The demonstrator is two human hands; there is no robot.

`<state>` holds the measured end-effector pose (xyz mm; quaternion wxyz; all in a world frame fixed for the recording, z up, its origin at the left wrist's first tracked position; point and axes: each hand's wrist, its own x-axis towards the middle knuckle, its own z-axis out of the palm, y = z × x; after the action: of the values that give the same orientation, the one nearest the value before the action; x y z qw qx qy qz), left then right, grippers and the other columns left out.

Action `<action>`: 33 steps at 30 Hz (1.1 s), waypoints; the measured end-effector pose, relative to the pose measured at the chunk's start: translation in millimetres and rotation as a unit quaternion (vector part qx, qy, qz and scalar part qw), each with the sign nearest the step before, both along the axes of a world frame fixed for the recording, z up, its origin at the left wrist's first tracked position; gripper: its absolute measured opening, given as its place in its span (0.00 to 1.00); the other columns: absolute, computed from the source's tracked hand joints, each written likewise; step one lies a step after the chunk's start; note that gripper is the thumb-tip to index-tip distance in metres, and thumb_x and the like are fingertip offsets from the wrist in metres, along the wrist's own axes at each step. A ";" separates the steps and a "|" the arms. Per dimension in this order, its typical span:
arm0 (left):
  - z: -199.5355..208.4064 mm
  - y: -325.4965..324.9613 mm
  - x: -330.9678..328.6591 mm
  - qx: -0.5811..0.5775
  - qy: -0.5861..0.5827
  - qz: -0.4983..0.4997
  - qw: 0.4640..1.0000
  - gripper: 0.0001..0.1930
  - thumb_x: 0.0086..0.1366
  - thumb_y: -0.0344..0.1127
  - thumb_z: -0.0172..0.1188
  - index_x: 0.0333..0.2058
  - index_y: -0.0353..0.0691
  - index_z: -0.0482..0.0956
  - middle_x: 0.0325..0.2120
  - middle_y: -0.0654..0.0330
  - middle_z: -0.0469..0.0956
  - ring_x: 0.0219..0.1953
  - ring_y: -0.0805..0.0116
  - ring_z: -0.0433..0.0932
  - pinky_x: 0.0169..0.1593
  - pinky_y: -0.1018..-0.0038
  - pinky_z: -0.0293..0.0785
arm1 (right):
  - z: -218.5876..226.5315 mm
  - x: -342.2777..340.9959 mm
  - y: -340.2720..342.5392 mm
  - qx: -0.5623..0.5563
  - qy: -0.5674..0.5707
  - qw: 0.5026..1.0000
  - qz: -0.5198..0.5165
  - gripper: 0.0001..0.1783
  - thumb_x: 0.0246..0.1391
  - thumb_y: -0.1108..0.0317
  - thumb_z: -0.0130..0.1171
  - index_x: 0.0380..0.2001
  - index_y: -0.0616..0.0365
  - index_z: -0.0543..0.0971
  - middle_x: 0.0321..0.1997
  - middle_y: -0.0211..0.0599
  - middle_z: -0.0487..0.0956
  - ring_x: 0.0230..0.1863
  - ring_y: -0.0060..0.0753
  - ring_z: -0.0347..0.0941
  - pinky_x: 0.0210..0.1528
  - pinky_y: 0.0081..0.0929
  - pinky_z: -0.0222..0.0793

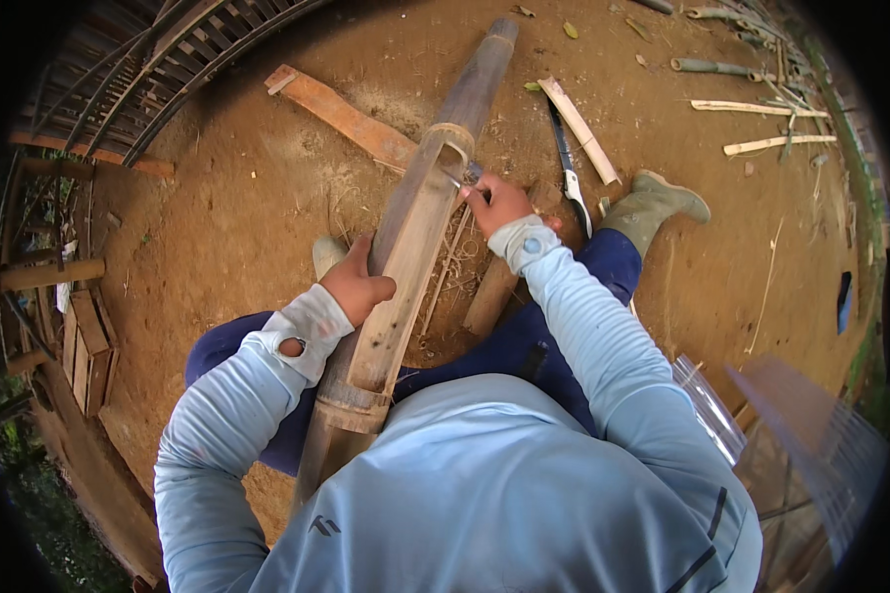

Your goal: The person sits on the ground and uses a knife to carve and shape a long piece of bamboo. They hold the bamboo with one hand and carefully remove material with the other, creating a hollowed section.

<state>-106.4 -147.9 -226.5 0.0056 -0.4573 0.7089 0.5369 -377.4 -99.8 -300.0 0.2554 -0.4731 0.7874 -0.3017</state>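
Observation:
A thick bamboo pole (405, 232) slants from my lap up to the far ground, with a long opening cut along its upper side between two node rings. My left hand (356, 285) is wrapped over the pole's left side, its thumb lying across near the opening. At the far end of the opening, my right hand (499, 206) is closed around a small knife, mostly hidden by the fingers. The thin knife blade (452, 179) points left, against the pole by the opening's edge.
Right of the pole lie a saw (571, 178) and a split bamboo strip (578, 128). An orange-brown plank (346, 114) reaches under the pole. Shavings (455, 262) litter the dirt between my legs. A slatted wooden structure (198, 49) stands far left; bamboo pieces (712, 67) lie far right.

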 end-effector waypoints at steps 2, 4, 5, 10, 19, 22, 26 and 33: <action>3.5 1.2 0.3 -0.010 -0.008 -0.010 1.000 0.49 0.49 0.39 0.60 0.67 0.23 0.48 0.45 0.36 0.77 0.45 0.50 0.79 0.51 0.68 0.73 | 0.7 7.5 12.6 -0.011 0.003 1.000 0.014 0.21 0.58 0.49 0.60 0.36 0.58 0.79 0.29 0.51 0.80 0.34 0.54 0.78 0.39 0.42 0.71; 8.8 5.4 1.3 0.008 -0.011 -0.009 1.000 0.50 0.49 0.39 0.60 0.67 0.23 0.47 0.45 0.36 0.77 0.46 0.50 0.79 0.51 0.68 0.73 | -7.6 4.7 7.6 -0.025 -0.004 1.000 0.005 0.21 0.58 0.48 0.60 0.36 0.58 0.79 0.29 0.52 0.80 0.35 0.55 0.78 0.40 0.42 0.71; 11.6 3.6 -3.5 0.026 -0.003 -0.009 1.000 0.50 0.49 0.40 0.60 0.67 0.23 0.47 0.45 0.36 0.76 0.46 0.50 0.79 0.51 0.68 0.73 | -12.0 -7.2 -4.2 -0.039 -0.005 0.999 -0.018 0.22 0.58 0.48 0.60 0.36 0.58 0.79 0.30 0.52 0.80 0.35 0.56 0.78 0.40 0.43 0.71; 9.9 -0.3 -4.8 0.014 -0.019 -0.008 1.000 0.50 0.49 0.40 0.60 0.66 0.23 0.48 0.44 0.35 0.77 0.45 0.48 0.79 0.51 0.68 0.73 | -3.2 -7.8 -15.2 -0.019 0.026 0.999 -0.009 0.21 0.58 0.49 0.60 0.38 0.59 0.77 0.31 0.53 0.80 0.35 0.56 0.78 0.39 0.43 0.71; 7.3 -1.8 -2.1 0.010 -0.010 -0.013 1.000 0.50 0.48 0.41 0.60 0.66 0.23 0.49 0.45 0.34 0.76 0.48 0.48 0.78 0.54 0.68 0.72 | -13.9 -18.7 -15.6 0.008 0.024 1.000 0.005 0.21 0.59 0.48 0.57 0.41 0.55 0.77 0.33 0.55 0.80 0.39 0.60 0.78 0.44 0.48 0.71; 10.4 -1.3 -5.7 -0.002 -0.028 -0.009 1.000 0.49 0.48 0.40 0.60 0.66 0.23 0.50 0.44 0.35 0.77 0.47 0.48 0.78 0.53 0.68 0.72 | -13.4 -7.7 -1.7 -0.010 0.024 1.000 0.001 0.20 0.59 0.48 0.57 0.40 0.56 0.77 0.31 0.54 0.79 0.37 0.59 0.78 0.42 0.47 0.71; 16.6 -0.8 -3.4 0.013 -0.031 -0.004 0.999 0.49 0.48 0.41 0.61 0.66 0.24 0.51 0.44 0.35 0.77 0.47 0.47 0.79 0.53 0.68 0.72 | -25.9 8.7 31.7 -0.104 -0.025 0.994 0.026 0.19 0.61 0.50 0.59 0.38 0.57 0.76 0.22 0.42 0.75 0.27 0.43 0.74 0.31 0.38 0.67; 19.6 -1.3 -5.5 0.009 -0.030 -0.014 0.999 0.49 0.48 0.41 0.61 0.66 0.24 0.51 0.44 0.34 0.77 0.47 0.47 0.79 0.52 0.67 0.73 | -49.4 3.6 -4.2 -0.104 -0.221 0.938 -0.245 0.26 0.48 0.47 0.72 0.35 0.61 0.80 0.29 0.36 0.80 0.32 0.30 0.74 0.40 0.28 0.69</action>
<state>-112.0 -149.2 -206.9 0.0386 -0.4636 0.7098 0.5289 -373.8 -104.1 -349.4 0.2909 -0.2108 0.7669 -0.5318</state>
